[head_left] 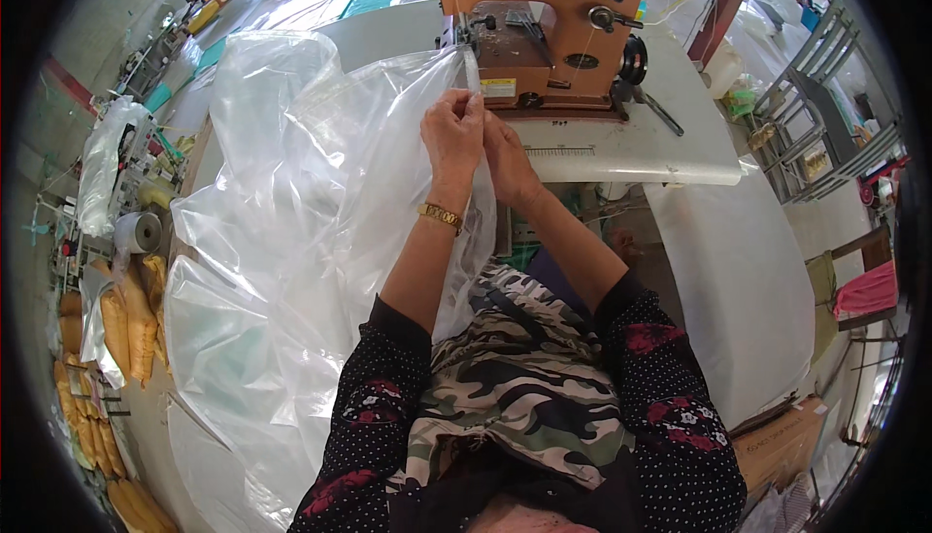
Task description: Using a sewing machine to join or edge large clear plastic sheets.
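Observation:
A large clear plastic sheet (291,222) spreads over the white sewing table (631,149) and falls down to my left. My left hand (451,130) pinches its folded edge just in front of the orange industrial sewing machine (549,28). My right hand (507,159) lies against the left one, gripping the same edge a little lower. The edge runs up from my hands to the machine's needle area. A gold watch sits on my left wrist. Both sleeves are dark with dots and red flowers.
A white sack or sheet (738,281) hangs off the table to my right. Metal chairs (825,116) stand at the far right. Yellow filled bags (126,329) and a tape roll (141,232) lie on the floor at left. A cardboard box (786,441) sits lower right.

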`<state>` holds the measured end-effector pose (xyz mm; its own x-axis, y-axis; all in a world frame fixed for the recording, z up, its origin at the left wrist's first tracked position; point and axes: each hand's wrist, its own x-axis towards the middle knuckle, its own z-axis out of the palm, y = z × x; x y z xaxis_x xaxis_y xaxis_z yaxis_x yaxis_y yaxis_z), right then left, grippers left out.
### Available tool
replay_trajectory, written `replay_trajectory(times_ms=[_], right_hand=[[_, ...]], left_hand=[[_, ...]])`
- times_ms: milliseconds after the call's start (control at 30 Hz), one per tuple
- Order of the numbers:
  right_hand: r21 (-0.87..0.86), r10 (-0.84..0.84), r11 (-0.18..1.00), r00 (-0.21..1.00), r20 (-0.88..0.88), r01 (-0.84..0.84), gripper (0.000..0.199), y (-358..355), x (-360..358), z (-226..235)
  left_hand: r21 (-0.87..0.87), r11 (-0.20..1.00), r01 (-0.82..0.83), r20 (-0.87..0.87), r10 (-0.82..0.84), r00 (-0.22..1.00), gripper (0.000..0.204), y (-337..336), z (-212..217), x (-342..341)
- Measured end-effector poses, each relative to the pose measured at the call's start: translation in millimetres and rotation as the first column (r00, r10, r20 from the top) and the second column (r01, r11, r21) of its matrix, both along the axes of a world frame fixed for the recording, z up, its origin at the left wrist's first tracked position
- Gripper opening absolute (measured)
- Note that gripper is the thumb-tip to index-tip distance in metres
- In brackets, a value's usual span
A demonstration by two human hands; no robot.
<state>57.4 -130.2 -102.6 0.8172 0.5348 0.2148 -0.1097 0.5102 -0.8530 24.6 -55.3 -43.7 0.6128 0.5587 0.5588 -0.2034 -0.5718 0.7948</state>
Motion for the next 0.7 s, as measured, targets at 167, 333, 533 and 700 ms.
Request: replay_trajectory(times_ms=[167,333,533,700], right_hand=[[-0.061,-0.050,0.996,0.976,0.212,0.064,0.040,-5.6,-6.8,1.6],[-0.159,-0.448,0.749,0.668,0.595,0.643,0.024,-2.5,21.1,28.5],[0.005,0.046,0.470,-0.030,0.999,0.883,0.034,-19.9,48.0,67.2],[-0.009,0.198,0.569,-0.126,0.972,0.822,0.047,-27.9,68.8,73.5]], left_hand=[[-0.040,0.998,0.042,-0.039,-0.044,0.998,0.020,3.0,-2.9,-3.4],[-0.192,0.974,0.116,-0.040,-0.126,0.991,0.018,4.8,-11.8,-1.4],[-0.123,0.989,0.087,-0.068,-0.096,0.993,0.019,0.2,-8.5,-3.3],[0.033,0.999,0.020,-0.125,-0.016,0.992,0.032,-8.3,-1.1,-6.5]])
